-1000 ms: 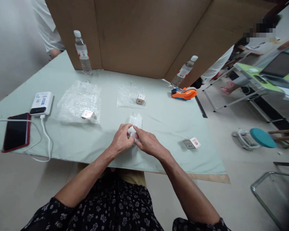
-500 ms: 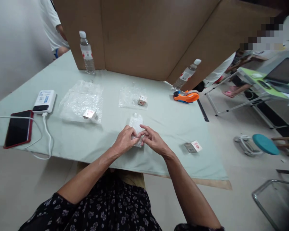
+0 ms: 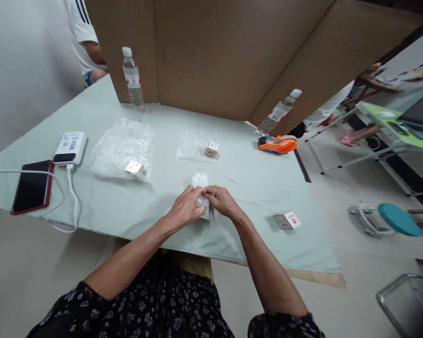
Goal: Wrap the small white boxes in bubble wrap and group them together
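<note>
A small bubble-wrap packet (image 3: 204,212) lies on the table in front of me, its far end showing beyond my fingers. My left hand (image 3: 186,207) grips its left side, with the thumb lying along the near part. Opposite it, my right hand (image 3: 223,203) pinches the packet's right edge with bent fingers. The fingertips of both hands meet over its middle, and what is inside cannot be made out. To the right stands a small printed box (image 3: 286,220). Beyond the hands a similar box (image 3: 212,149) rests on a bubble-wrap sheet (image 3: 190,143).
At left, another small box (image 3: 134,167) sits on a larger bubble-wrap sheet (image 3: 121,145). A power bank (image 3: 70,146) and phone (image 3: 33,187) lie with white cables. An orange tape dispenser (image 3: 281,145) and two water bottles (image 3: 132,82) stand near a cardboard panel (image 3: 204,56).
My right hand's fingers, raised and spread before, have come down and closed on the packet. Both hands are now closer together. The whole view has shifted slightly.
</note>
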